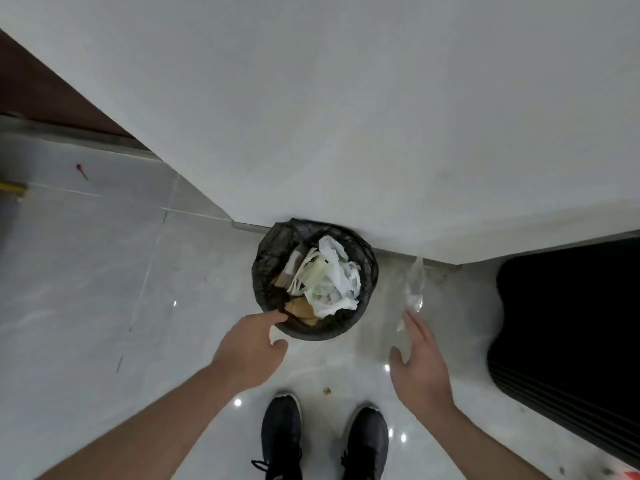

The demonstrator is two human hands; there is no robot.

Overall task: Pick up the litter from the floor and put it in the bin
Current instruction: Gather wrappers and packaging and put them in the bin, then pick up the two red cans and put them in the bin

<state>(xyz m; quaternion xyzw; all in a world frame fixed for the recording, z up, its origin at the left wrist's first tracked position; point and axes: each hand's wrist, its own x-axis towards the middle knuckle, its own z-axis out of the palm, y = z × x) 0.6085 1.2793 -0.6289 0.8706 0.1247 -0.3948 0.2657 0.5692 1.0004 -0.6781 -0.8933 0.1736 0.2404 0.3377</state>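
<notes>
A round bin [266, 265] lined with a black bag stands on the floor against the white wall, filled with white plastic bags [334, 278] and brown cardboard scraps [301, 308]. My left hand [252, 344] reaches to the bin's near rim, its fingers extended over the edge beside the cardboard. My right hand [420, 362] hovers open to the right of the bin, fingers straight. A clear plastic wrapper [415, 284] lies on the floor just beyond my right fingertips; I cannot tell if they touch it.
A small brown crumb [326, 390] lies on the glossy grey tiles in front of my black shoes [282, 434]. A red bit [82, 171] lies far left. A dark ribbed mat [568, 341] lies at the right. A yellow object [14, 188] sits at the left edge.
</notes>
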